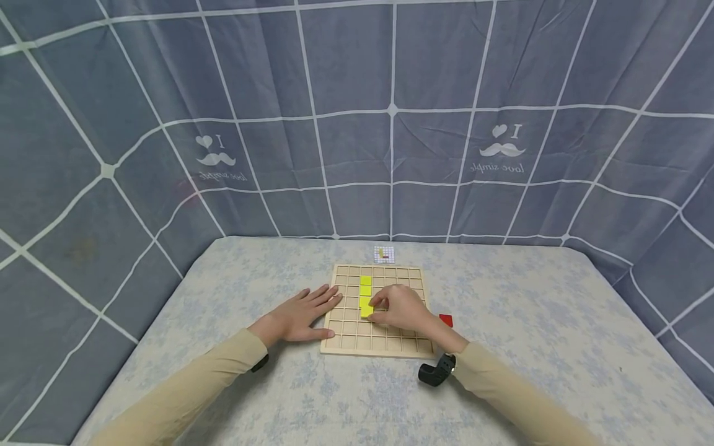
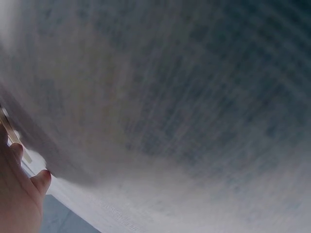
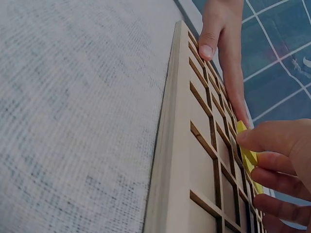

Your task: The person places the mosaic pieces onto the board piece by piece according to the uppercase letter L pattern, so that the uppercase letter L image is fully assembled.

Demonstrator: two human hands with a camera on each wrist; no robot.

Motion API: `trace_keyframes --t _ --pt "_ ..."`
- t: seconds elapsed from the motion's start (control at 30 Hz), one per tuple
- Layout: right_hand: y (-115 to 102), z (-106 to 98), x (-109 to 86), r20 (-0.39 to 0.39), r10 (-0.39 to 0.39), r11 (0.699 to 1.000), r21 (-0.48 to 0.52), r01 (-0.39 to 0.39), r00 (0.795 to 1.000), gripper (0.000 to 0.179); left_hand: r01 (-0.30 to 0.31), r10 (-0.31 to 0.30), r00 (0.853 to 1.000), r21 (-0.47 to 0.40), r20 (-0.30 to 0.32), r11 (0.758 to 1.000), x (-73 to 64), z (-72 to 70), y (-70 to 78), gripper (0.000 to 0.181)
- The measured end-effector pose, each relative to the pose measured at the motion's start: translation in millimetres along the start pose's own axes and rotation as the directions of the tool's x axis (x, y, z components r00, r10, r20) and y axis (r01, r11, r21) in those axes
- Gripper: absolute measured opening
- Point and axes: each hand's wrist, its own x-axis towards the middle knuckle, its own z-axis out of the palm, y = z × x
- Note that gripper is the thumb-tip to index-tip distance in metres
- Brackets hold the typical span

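Note:
A square wooden grid board (image 1: 346,344) lies on the table with a column of yellow square tiles (image 1: 365,281) in its cells. My right hand (image 1: 404,308) pinches the lowest yellow tile (image 1: 365,311) at the near end of that column. In the right wrist view, thumb and fingers meet around this yellow tile (image 3: 241,127), partly hiding it. My left hand (image 1: 301,314) lies flat with spread fingers, its fingertips and thumb at the board's left edge. The left wrist view catches part of that hand (image 2: 22,194) at its lower left; mostly it shows blurred cloth.
A red piece (image 1: 445,320) lies just right of the board. Behind the board is a small printed grid card (image 1: 384,254) with yellow and red marks. A pale floral cloth (image 1: 530,310) covers the table; grey-blue checked curtains (image 1: 357,148) rise behind and beside it.

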Motion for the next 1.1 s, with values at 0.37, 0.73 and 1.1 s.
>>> trace_keyframes --t 0.37,0.73,1.1 --pt "2.6 8.3 1.9 -0.016 -0.055 0.998 -0.011 0.055 0.998 0.020 -0.002 0.002 1.000 0.006 -0.006 1.000 0.6 1.1 -1.8 0.081" --pt "2.8 7.9 0.8 -0.018 -0.039 0.999 0.001 0.039 0.999 0.019 -0.003 0.003 1.000 0.013 0.005 1.000 2.3 1.9 -2.5 0.081" --pt "13.0 -12.4 -11.5 -0.064 -0.015 0.999 0.028 0.017 0.998 0.021 -0.002 0.002 1.000 0.019 -0.001 1.000 0.8 2.5 -2.6 0.081"
